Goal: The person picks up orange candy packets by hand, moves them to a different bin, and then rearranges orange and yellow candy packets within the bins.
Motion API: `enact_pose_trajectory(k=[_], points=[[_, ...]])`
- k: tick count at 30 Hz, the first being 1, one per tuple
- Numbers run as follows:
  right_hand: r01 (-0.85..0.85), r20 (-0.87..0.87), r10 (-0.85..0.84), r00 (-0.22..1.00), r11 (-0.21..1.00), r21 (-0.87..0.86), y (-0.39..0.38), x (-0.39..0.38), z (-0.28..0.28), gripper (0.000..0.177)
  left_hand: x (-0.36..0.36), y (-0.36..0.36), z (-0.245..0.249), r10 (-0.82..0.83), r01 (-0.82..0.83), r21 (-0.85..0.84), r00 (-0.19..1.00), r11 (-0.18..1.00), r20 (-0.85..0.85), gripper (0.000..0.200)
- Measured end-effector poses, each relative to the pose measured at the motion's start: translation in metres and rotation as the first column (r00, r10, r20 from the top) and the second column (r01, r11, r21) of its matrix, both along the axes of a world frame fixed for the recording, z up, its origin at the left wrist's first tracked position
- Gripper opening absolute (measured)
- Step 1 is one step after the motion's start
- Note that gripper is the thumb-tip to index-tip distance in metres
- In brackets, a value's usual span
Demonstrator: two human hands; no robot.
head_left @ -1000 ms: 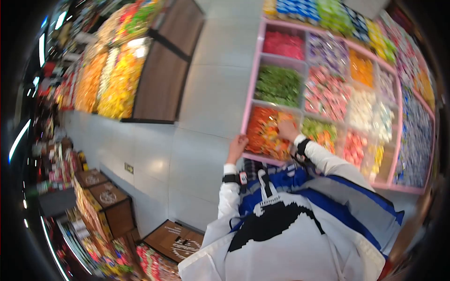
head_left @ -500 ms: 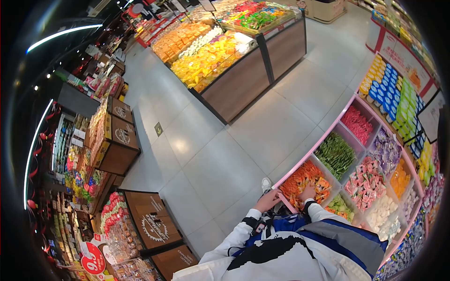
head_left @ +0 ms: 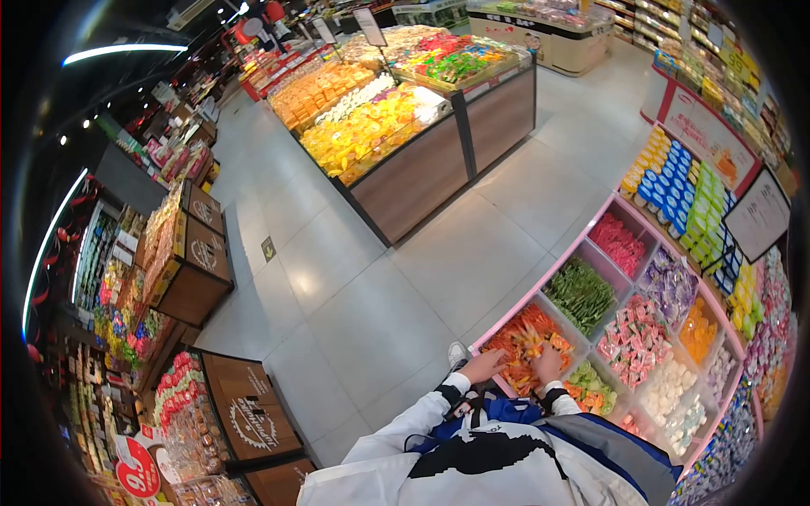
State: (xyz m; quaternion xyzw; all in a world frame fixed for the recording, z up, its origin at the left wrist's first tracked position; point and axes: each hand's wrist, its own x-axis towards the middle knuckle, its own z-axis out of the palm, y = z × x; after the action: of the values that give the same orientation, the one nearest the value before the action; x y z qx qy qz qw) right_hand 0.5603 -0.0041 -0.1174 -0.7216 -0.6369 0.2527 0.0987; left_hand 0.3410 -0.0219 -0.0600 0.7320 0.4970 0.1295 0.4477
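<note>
Orange-and-red wrapped candies (head_left: 533, 319) fill the near-left compartment of a pink-rimmed, divided candy bin (head_left: 553, 268). My left hand (head_left: 483, 366) is over the near-left rim, its fingers stretched toward the candies, holding nothing that I can see. Opposite it, my right hand (head_left: 548, 363) is in the same compartment, with fingers curled at a few orange candies that stand higher than the rest. The fingertips of both hands are small and partly hidden among the wrappers.
Neighbouring compartments hold green sticks (head_left: 580, 293), pink-wrapped sweets (head_left: 633, 341) and pale green candies (head_left: 589, 388). Stacked blue cups (head_left: 666, 179) and a sign (head_left: 758, 212) stand beyond. Across the grey floor (head_left: 380, 320) is a large candy island (head_left: 430, 173); brown display boxes (head_left: 253, 405) are at left.
My left hand has moved from the bin's edge in toward the candies. My right hand has drawn back slightly toward me. The view has tilted up and shifted a little.
</note>
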Motion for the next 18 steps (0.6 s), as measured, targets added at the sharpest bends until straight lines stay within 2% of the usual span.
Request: enact_pose_trajectory(k=[1,3,4,5,6,7,8,10,11,13,14,16,17,18], points=[[0.049,-0.011,-0.049,0.999,0.999,0.022,0.000,0.006,0.002,0.041,0.002,0.000,-0.008,-0.018,0.018,0.009,1.000,1.000,0.025,0.032],[0.101,-0.081,-0.085,0.993,0.970,0.222,-0.001,0.017,0.017,0.041,0.005,0.005,-0.008,-0.050,0.049,0.022,0.998,0.999,0.035,0.028],[0.103,-0.171,-0.039,0.984,0.918,0.384,-0.002,0.023,0.026,0.041,0.005,0.005,-0.024,-0.050,0.037,0.130,0.994,0.991,0.101,0.024],[0.174,-0.302,-0.066,0.951,0.921,0.349,-0.007,0.025,0.055,0.039,0.007,0.009,-0.024,-0.081,0.079,0.083,0.996,0.993,0.023,0.021],[0.253,-0.327,-0.139,0.935,0.907,0.336,-0.014,0.037,0.042,0.038,0.006,0.007,-0.035,-0.055,0.053,0.095,0.998,0.994,0.026,0.020],[0.342,-0.475,-0.206,0.856,0.914,0.219,-0.022,0.041,0.079,0.038,0.006,0.006,-0.038,-0.070,0.067,0.067,0.997,0.995,0.043,0.021],[0.374,-0.381,-0.297,0.876,0.915,0.148,-0.032,0.051,0.099,0.039,0.006,0.010,-0.041,-0.098,0.100,-0.110,0.995,0.989,0.020,0.023],[0.520,-0.311,-0.470,0.826,0.848,0.101,-0.053,0.074,0.108,0.040,0.005,0.012,-0.036,-0.110,0.109,-0.053,0.993,0.993,-0.029,0.027],[0.547,-0.293,-0.503,0.813,0.832,0.089,-0.071,0.084,0.111,0.040,0.005,0.013,-0.039,-0.117,0.113,-0.059,0.992,0.992,-0.054,0.030],[0.675,-0.405,-0.584,0.703,0.728,0.122,-0.096,0.102,0.121,0.049,0.005,0.021,-0.046,-0.131,0.125,-0.065,0.985,0.990,-0.114,0.035],[0.683,-0.402,-0.594,0.697,0.720,0.121,-0.106,0.107,0.126,0.049,0.007,0.021,-0.045,-0.144,0.136,-0.069,0.983,0.988,-0.112,0.035],[0.620,0.093,-0.627,0.773,0.779,0.097,-0.125,0.116,0.132,0.058,0.006,0.022,-0.040,-0.178,0.162,-0.090,0.961,0.983,-0.210,0.037],[0.576,0.207,-0.602,0.771,0.799,0.174,-0.130,0.115,0.125,0.060,0.007,0.021,-0.039,-0.187,0.177,-0.065,0.955,0.982,-0.232,0.038],[0.577,0.207,-0.602,0.771,0.798,0.174,-0.129,0.115,0.118,0.060,0.008,0.021,-0.037,-0.188,0.177,-0.064,0.954,0.982,-0.232,0.038]])
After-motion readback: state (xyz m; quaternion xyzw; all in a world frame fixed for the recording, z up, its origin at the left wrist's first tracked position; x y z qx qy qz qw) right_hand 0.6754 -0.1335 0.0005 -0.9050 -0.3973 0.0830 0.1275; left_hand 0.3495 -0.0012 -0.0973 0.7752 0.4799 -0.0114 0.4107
